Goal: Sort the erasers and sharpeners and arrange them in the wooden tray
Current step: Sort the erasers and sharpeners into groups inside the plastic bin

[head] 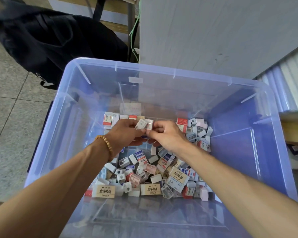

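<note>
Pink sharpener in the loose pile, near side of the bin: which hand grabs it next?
Probably right: the right hand pinches only an edge of the eraser the left hand holds; pink sharpener lies between.

Both bare forearms reach forward and converge. The left hand point(126, 133), a bead bracelet point(105, 145) on its wrist, has its fingers curled, with a small eraser point(140, 124) pinched at the fingertips. The right hand point(165, 134) meets it, knuckles up, its curled fingers touching the left fingertips.
</note>
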`<action>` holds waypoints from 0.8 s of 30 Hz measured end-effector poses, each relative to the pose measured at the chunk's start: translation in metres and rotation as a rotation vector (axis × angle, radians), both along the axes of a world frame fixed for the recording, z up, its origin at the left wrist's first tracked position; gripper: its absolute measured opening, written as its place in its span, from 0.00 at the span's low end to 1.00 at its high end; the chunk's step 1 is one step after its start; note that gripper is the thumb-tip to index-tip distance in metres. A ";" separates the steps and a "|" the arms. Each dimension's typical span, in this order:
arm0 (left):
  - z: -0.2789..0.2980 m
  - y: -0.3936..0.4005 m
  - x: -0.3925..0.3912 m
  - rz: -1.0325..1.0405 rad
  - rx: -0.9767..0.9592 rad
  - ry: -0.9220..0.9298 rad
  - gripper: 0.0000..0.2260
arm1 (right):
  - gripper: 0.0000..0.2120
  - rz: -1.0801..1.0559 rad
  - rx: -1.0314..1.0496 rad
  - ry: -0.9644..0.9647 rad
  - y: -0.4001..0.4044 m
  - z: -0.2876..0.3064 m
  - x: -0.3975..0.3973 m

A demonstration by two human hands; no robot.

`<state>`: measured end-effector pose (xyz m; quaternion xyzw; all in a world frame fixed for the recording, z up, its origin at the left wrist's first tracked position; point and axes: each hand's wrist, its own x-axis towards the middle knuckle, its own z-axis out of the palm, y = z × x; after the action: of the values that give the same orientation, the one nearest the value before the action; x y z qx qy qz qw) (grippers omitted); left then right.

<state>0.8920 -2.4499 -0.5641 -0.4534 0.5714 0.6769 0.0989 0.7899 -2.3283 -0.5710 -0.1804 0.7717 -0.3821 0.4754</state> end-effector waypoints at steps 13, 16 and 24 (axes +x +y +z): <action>-0.021 -0.012 -0.022 -0.177 -0.632 -0.084 0.12 | 0.05 0.066 0.275 0.390 -0.019 -0.032 -0.025; -0.029 -0.009 -0.021 -0.219 -0.729 -0.056 0.12 | 0.03 0.117 0.290 0.511 -0.016 -0.037 -0.025; -0.034 -0.008 -0.022 -0.369 -1.010 -0.110 0.12 | 0.07 0.191 0.178 0.784 -0.003 -0.047 -0.023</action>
<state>0.8695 -2.4583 -0.5980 -0.3712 0.8899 0.2646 0.0155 0.7667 -2.3310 -0.6176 -0.3411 0.9042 -0.1703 0.1926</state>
